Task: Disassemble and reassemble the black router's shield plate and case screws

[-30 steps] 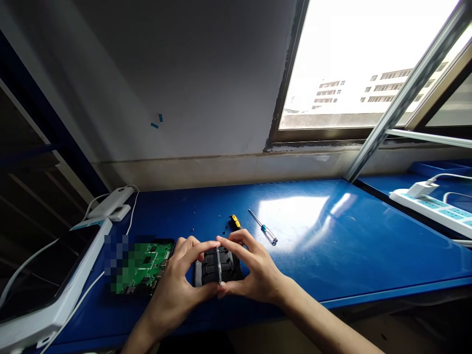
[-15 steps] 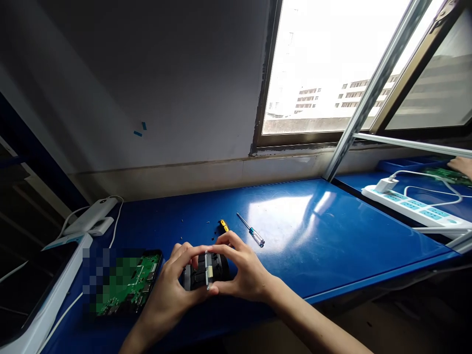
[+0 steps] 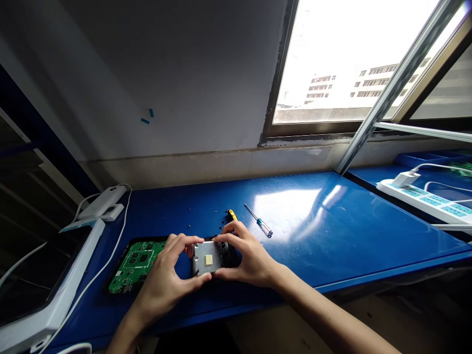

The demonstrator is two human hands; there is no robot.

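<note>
A silver metal plate (image 3: 214,250) with a pale yellow square pad (image 3: 208,259) lies face up on a black plastic housing (image 3: 229,251) near the table's front edge. My left hand (image 3: 165,270) pinches the plate's left part, fingers at the far edge and thumb at the near edge. From the other side my right hand (image 3: 254,258) grips it the same way, its fingers hiding part of the housing. Left of them, a green circuit board (image 3: 138,258) sits in a black case, partly behind my left hand.
A screwdriver with a clear and blue handle (image 3: 264,227) and a yellow-black tool (image 3: 232,215) lie beyond my hands, near several tiny screws (image 3: 189,226). A white-framed screen device (image 3: 75,275) stands left. A power strip (image 3: 424,197) lies right, behind a metal post (image 3: 368,125).
The metal plate has turned from nearly edge-on to lying flat over the black housing, its pad now facing up. Both hands stay on it. The view has shifted slightly.
</note>
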